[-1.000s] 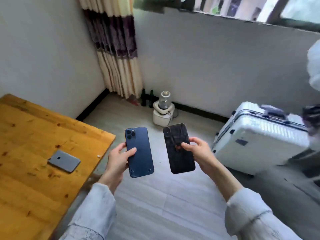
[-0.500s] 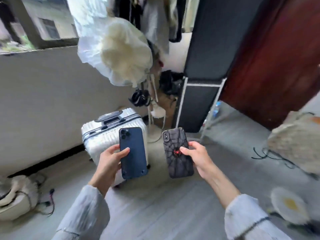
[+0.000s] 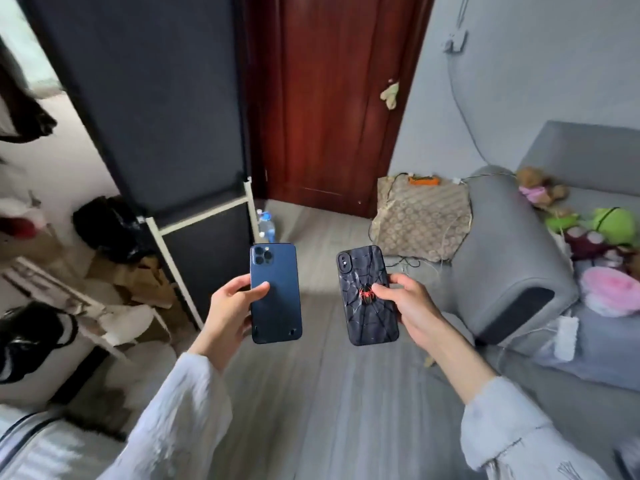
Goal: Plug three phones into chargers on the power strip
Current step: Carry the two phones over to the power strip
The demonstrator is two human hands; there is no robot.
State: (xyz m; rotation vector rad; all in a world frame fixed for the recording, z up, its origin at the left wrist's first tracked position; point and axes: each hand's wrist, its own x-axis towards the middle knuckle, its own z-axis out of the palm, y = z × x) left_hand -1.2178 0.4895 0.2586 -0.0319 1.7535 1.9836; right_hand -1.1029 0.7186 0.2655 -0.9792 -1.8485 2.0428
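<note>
My left hand (image 3: 228,306) grips a dark blue phone (image 3: 275,294) by its left edge, back side facing me, upright at chest height. My right hand (image 3: 408,306) holds a black phone (image 3: 369,296) in a spider-web case with a small red spider, also upright with its back toward me. The two phones are side by side, a hand's width apart, above the grey floor. An orange power strip (image 3: 424,180) lies on a patterned cloth-covered box beside the sofa, with thin cables trailing from it. A white charger block (image 3: 566,337) rests on the sofa seat.
A grey sofa (image 3: 512,258) with plush toys fills the right. A red-brown door (image 3: 332,98) stands straight ahead, a dark fabric wardrobe (image 3: 152,98) to its left with a water bottle (image 3: 266,226) at its foot. Shoes and clutter lie at left, a white suitcase (image 3: 41,448) at bottom left.
The view has swung to the right, from the wooden table and window past the suitcase to the door and sofa. Both hands keep the same two phones in the same grip.
</note>
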